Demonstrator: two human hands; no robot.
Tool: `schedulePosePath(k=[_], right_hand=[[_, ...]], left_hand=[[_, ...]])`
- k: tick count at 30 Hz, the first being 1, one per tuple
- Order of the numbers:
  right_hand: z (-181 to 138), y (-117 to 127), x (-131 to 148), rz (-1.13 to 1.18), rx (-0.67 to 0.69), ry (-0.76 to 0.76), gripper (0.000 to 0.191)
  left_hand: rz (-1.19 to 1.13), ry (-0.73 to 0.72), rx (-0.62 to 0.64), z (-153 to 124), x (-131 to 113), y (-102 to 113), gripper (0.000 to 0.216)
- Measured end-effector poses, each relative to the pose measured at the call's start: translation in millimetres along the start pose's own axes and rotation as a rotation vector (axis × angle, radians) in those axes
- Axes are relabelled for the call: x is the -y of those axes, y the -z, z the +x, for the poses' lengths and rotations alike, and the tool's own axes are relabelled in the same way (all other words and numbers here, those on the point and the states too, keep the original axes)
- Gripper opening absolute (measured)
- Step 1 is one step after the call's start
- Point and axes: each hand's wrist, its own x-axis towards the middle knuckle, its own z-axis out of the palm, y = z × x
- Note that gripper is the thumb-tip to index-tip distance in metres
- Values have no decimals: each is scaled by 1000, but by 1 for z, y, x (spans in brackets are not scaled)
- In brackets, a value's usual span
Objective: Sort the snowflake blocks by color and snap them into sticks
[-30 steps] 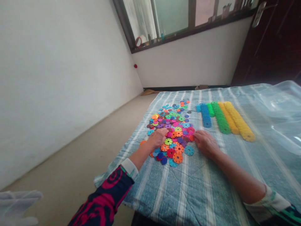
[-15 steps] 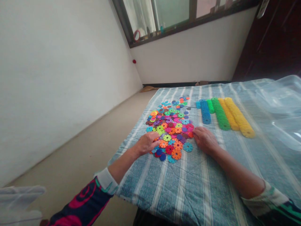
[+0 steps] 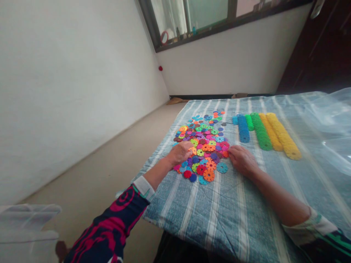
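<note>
A pile of colourful notched plastic discs lies spread on a striped blue cloth. My left hand reaches over the pile's left side, fingers bent together among the discs. An orange disc shows at its fingertips; whether it is gripped is unclear. At the pile's right edge, my right hand has its fingers drawn together close to a small orange disc. What those fingers hold, if anything, is hidden.
Right of the pile lie rows of stacked discs: a blue row, a green row and yellow rows. Clear plastic containers stand at the far right. Translucent plastic shows at lower left, below the table edge.
My left hand has moved up and deeper into the pile, and discs at the near left lie differently. My right hand stays by the pile's right edge. The view has shifted slightly.
</note>
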Motion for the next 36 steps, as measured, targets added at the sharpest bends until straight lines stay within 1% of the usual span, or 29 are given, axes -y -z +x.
schedulePosePath(k=[2, 4, 7, 9, 11, 14, 18, 20, 22, 25, 27, 29, 31, 33, 34, 36], right_hand=[[0, 0, 0, -3, 1, 1, 24], [0, -1, 0, -11, -1, -4, 24], [0, 0, 0, -23, 2, -14, 24], [1, 0, 1, -30, 5, -16, 24], [1, 1, 2, -35, 8, -14, 24], [0, 1, 2, -38, -3, -17, 24], [0, 0, 1, -35, -10, -8, 24], [0, 0, 0, -29, -9, 0, 25], [0, 0, 0, -25, -5, 5, 25], [1, 0, 0, -25, 2, 1, 26], [1, 0, 1, -24, 5, 4, 25], [2, -1, 1, -23, 9, 13, 25], [2, -2, 0, -26, 9, 14, 24], [2, -4, -1, -25, 3, 12, 25], [2, -5, -1, -18, -1, 13, 26], [2, -6, -3, 1, -6, 19, 26]], left_hand=[[-18, -13, 31, -18, -3, 6, 20], [-55, -62, 85, -39, -6, 7, 20], [-97, -126, 92, -63, -11, -2, 29], [-59, -142, 64, -68, -10, -13, 30], [9, -139, 24, -63, -7, -23, 27], [86, -128, -49, -41, 1, -34, 27], [132, -109, -125, -8, 11, -37, 25], [133, -102, -145, 2, 15, -36, 23], [132, -88, -179, 5, 20, -33, 22], [139, -22, -273, -1, 21, -27, 24], [137, 2, -325, -8, 15, -24, 25], [111, -41, -339, -14, 1, -25, 24], [63, -143, -308, -15, -19, -29, 23], [21, -254, -242, -12, -38, -35, 31], [12, -282, -209, -9, -45, -38, 35], [24, -271, -160, -1, -52, -44, 39]])
